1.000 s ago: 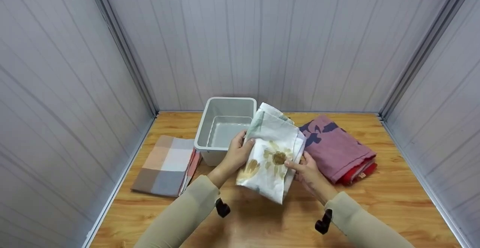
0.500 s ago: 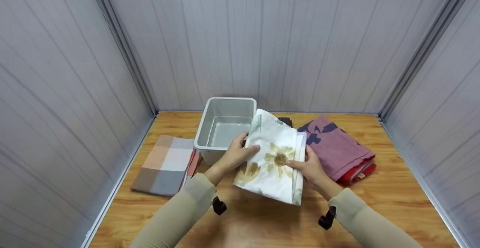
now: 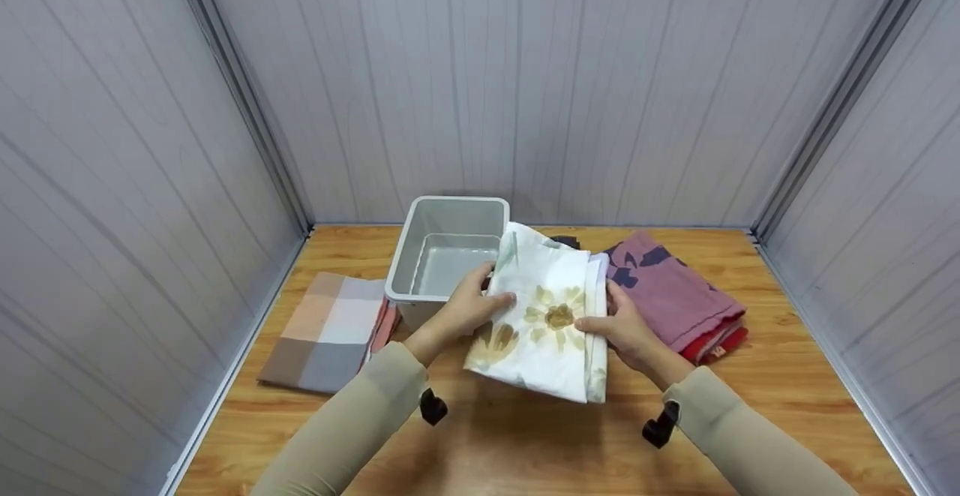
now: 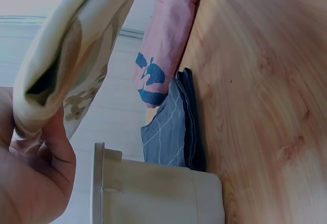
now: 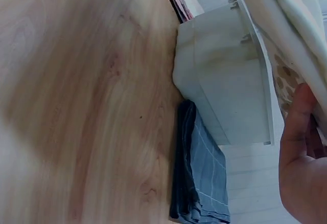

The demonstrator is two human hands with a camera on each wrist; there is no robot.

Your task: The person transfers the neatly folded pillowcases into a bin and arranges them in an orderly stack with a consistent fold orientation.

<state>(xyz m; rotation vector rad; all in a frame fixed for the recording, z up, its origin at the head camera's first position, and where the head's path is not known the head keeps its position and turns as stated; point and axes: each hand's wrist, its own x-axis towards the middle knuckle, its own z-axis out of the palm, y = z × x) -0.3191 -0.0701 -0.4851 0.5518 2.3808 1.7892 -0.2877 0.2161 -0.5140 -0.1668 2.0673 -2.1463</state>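
A folded white cloth with a brown flower print is held up over the table, tilted toward the head camera. My left hand grips its left edge, thumb on the front and fingers behind. On the right edge my right hand pinches the folded layers, its thumb beside the flower. Both wrist views show the cloth's thick folded edge between thumb and fingers. Just behind my left hand stands a pale grey plastic bin, its visible inside bare.
A checked folded cloth lies left of the bin. At the right is a mauve cloth stacked on a red cloth. A dark blue lined cloth lies beside the bin, mostly hidden in the head view. Panel walls surround the wooden table.
The white cloth has turned slightly and sunk a little, so its lower edge sits straighter. My right hand has shifted its hold up along the right edge. Both hands keep their grip.
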